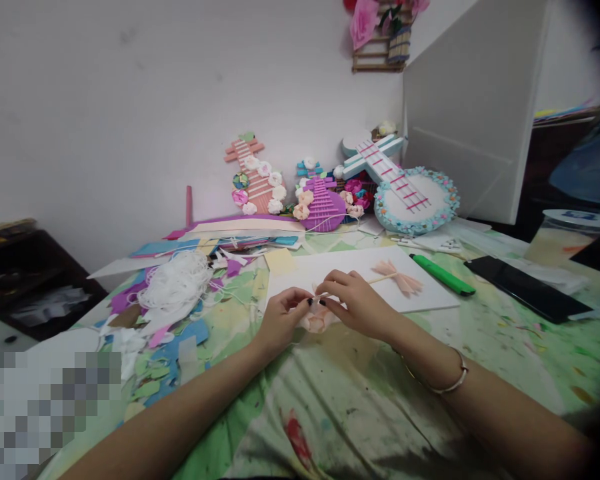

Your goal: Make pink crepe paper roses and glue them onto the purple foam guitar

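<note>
My left hand [283, 319] and my right hand [355, 303] meet over the table's near middle, thumbs and fingers pinched together. Between them is a pale peach paper flower [316, 323], its ruffled petals hanging below the fingertips. The exact spot that each fingertip grips is partly hidden. Just beyond my right hand, a thin wooden stick [381, 278] lies on a white board [340, 263], together with fanned peach paper strips [405, 279]. One end of the stick is hidden behind that hand.
A green marker [443, 275] and a black phone [527, 288] lie right. Tangled white string [175, 290] and paper scraps [167, 343] cover the left side. Decorated paper instruments, including a blue one [413, 200] and a purple one [323, 207], lean by the wall. A lidded tub [575, 237] stands far right.
</note>
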{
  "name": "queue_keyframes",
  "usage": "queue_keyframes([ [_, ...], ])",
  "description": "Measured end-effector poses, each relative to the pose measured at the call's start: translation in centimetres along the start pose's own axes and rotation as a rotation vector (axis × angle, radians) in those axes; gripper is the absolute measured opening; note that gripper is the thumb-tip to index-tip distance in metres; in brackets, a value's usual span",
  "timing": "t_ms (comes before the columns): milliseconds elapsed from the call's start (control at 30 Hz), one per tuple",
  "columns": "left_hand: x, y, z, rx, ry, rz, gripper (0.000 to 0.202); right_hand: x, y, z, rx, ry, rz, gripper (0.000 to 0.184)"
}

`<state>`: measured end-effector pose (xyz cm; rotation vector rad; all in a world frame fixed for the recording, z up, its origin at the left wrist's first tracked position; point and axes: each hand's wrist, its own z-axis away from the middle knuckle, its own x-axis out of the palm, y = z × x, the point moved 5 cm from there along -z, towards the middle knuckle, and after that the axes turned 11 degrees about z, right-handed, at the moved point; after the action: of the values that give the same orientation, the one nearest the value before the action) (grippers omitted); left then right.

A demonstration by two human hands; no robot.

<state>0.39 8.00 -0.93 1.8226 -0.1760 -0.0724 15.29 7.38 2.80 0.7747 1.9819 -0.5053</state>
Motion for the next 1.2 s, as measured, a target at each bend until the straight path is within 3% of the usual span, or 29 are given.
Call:
queue_keyframes([
  [367, 0.47, 0.19, 0.32, -0.021, -0.053, -0.111, 0.021, 0.78, 0.4, 0.15, 0.072, -0.083, -0.103, 0.01],
  [567, 0.47, 0.41, 0.44, -0.013, -0.045, -0.132, 0.025, 0.54, -0.07, 0.23, 0.04, -0.108, -0.132, 0.02],
  [900, 0.74, 0.07, 0.4, -0.011, -0.081, -0.112, 0.024, 0.78, -0.19, 0.21, 0.056, -0.144, -0.063, 0.01],
  [1200, 0.67, 0.56, 0.48, 0.051, -0.082, -0.235, 0.022, 0.59, -0.35, 0.17, 0.092, -0.174, 0.04, 0.008],
])
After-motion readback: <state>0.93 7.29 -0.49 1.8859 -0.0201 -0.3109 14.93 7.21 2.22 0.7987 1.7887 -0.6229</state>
